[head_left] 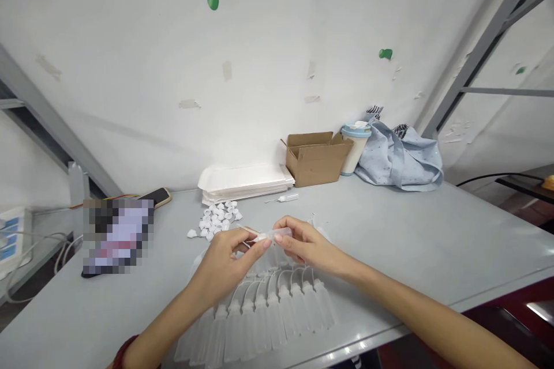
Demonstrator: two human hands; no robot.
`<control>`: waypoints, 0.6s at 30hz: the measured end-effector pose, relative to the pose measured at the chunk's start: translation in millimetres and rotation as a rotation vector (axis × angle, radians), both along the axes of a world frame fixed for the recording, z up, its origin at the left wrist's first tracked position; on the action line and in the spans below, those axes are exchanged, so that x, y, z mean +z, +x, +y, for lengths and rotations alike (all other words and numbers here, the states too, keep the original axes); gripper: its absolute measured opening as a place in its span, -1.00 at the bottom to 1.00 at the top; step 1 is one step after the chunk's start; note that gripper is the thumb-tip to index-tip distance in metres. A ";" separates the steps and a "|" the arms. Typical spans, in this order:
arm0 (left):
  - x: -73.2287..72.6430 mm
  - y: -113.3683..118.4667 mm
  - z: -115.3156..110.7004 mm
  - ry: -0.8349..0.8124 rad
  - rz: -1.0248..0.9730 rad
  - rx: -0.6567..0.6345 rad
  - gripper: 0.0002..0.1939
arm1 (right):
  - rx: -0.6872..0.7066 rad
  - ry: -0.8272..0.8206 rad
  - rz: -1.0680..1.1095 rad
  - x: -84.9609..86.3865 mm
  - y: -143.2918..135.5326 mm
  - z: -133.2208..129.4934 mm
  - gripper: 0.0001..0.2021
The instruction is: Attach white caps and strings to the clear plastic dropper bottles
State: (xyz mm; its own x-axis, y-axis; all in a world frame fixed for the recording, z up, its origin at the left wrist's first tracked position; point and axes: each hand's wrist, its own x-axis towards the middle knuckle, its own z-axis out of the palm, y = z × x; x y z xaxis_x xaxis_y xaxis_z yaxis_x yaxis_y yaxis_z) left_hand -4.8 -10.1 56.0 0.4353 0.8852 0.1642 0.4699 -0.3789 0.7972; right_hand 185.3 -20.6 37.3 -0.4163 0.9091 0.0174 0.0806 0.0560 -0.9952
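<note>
A small translucent plastic squeeze bottle point(283, 232) lies sideways between my two hands above the table. My right hand point(309, 247) is closed around its body. At the neck end, my left hand point(229, 262) pinches the white cap point(261, 237), and a thin tube shows by its fingers. Fingertips partly hide where cap and bottle meet. Below my hands lie rows of similar bottles point(246, 328) with thin curved tubes at their tops. Beyond my left hand is a loose heap of white caps point(219, 218).
Behind the caps lies a stack of white flat sheets or trays point(246, 180), with a single tipped bottle point(288, 198) in front. An open cardboard box point(320, 164), a lidded cup point(355, 150) and a light-blue fabric bag point(398, 158) stand along the wall. A phone point(156, 199) lies left.
</note>
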 end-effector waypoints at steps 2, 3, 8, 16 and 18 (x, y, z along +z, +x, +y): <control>1.9 -1.5 1.7 -0.075 -0.030 -0.010 -0.69 | -0.044 0.085 -0.065 2.1 0.5 -1.1 -0.67; 2.9 -2.3 2.5 -0.099 -0.044 -0.025 -0.70 | -0.064 0.119 -0.086 2.5 0.9 -1.4 -0.68; 4.1 -5.1 3.5 -0.137 -0.091 -0.088 -0.71 | -0.117 0.204 -0.107 0.9 1.4 -0.8 -0.69; -10.4 -4.1 1.4 0.416 -0.015 -0.090 -0.85 | -0.138 0.129 -0.034 -0.7 2.7 1.4 -0.61; -9.3 -3.3 0.3 0.448 0.010 -0.088 -0.84 | -0.121 0.095 -0.005 -1.2 3.1 1.6 -0.59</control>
State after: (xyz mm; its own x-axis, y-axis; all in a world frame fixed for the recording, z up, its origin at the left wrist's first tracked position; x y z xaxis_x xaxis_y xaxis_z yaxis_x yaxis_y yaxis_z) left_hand -8.2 -9.8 46.7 0.5094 0.6873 0.5178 0.4272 -0.7243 0.5412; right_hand 188.4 -19.0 36.1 -0.3041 0.9469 0.1043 0.0974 0.1399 -0.9854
